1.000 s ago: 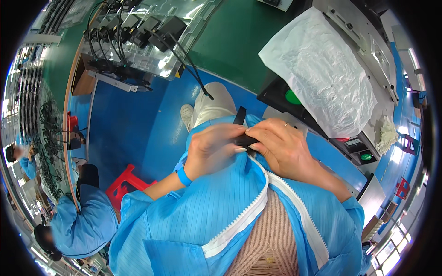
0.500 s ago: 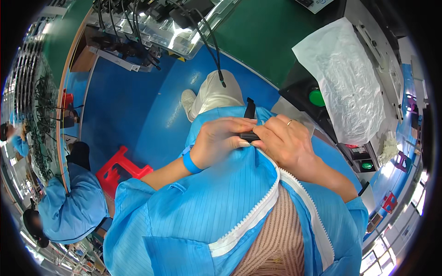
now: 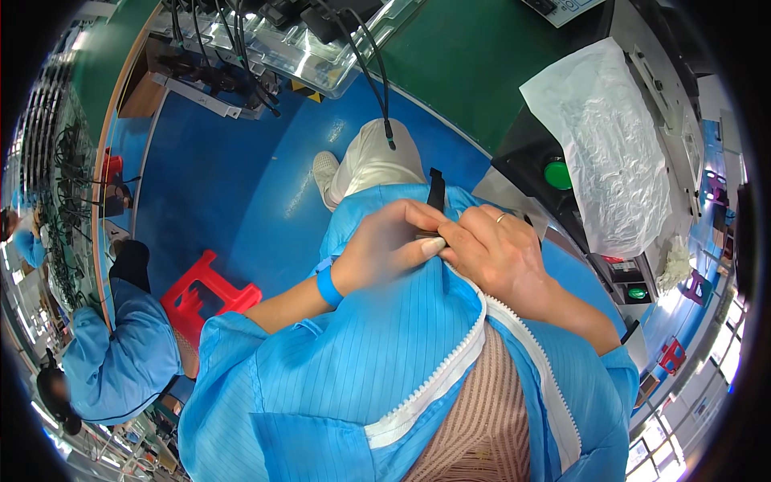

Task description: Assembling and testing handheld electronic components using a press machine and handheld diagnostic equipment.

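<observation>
In front of my jacket, my left hand (image 3: 385,245) and my right hand (image 3: 499,251) meet with fingertips closed together. Between them they pinch a small dark piece (image 3: 427,234), mostly covered by the fingers, so its kind cannot be made out. A black strap-like strip (image 3: 436,189) sticks up just beyond the fingers; whether it joins the dark piece is hidden. My blue jacket (image 3: 361,345) hangs unzipped below the hands. A blue band (image 3: 328,287) circles my left wrist.
Black cables (image 3: 389,120) dangle from a clear plastic tray (image 3: 333,68) at the bench edge. At right lie a crinkled white sheet (image 3: 610,153) and a green button (image 3: 557,174). A red stool (image 3: 207,293) and a co-worker in blue (image 3: 120,353) are at left.
The fingers of my left hand have shifted over the dark piece, with the thumb tip raised nearer the right fingers. Less of the piece shows now.
</observation>
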`<state>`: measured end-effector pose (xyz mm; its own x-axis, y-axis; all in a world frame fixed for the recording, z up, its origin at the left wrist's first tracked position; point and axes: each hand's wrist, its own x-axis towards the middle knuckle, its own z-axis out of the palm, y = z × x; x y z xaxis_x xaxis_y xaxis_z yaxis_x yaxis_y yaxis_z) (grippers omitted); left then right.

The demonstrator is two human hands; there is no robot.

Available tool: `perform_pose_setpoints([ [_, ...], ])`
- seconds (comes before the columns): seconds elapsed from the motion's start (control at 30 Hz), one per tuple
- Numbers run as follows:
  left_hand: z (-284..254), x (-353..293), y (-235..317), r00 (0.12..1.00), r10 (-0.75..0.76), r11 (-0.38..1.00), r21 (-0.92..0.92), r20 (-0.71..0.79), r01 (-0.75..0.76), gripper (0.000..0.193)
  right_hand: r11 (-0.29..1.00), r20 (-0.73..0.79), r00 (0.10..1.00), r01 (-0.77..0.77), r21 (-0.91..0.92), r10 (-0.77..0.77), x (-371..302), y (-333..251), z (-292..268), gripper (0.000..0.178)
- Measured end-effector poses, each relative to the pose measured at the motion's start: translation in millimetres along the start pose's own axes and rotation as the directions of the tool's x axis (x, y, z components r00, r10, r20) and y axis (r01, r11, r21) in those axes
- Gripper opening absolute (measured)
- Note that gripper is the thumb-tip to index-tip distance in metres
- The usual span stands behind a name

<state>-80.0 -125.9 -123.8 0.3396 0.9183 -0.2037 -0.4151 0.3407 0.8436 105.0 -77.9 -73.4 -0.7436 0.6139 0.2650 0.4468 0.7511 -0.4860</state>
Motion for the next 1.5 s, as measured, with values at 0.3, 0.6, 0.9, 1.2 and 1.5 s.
perform_pose_setpoints([
  [0.3,-2,3,9,0.978,-0.198,0.964,-0.168,0.065,0.206,0.017,0.997,-0.033,0.999,0.019,0.08,-0.017,-2,2,3,0.029],
  [0.6,1,-2,16,0.966,-0.249,0.953,-0.16,0.066,0.256,0.038,0.992,-0.07,0.996,-0.047,0.119,0.055,-1,-1,-3,0.02],
  [0.9,-7,1,7,0.966,-0.237,0.965,-0.093,0.105,0.247,0.03,0.991,-0.079,0.995,-0.058,0.118,0.067,-10,3,3,0.017],
  [1.2,-12,1,3,0.964,-0.26,0.961,-0.084,0.061,0.264,0.024,0.996,-0.104,0.994,-0.027,0.088,0.036,-10,2,5,0.02],
  [1.5,-13,2,1,0.974,-0.202,0.96,-0.177,0.107,0.219,0.023,0.992,-0.101,0.994,-0.034,0.118,0.046,-10,1,2,0.017],
])
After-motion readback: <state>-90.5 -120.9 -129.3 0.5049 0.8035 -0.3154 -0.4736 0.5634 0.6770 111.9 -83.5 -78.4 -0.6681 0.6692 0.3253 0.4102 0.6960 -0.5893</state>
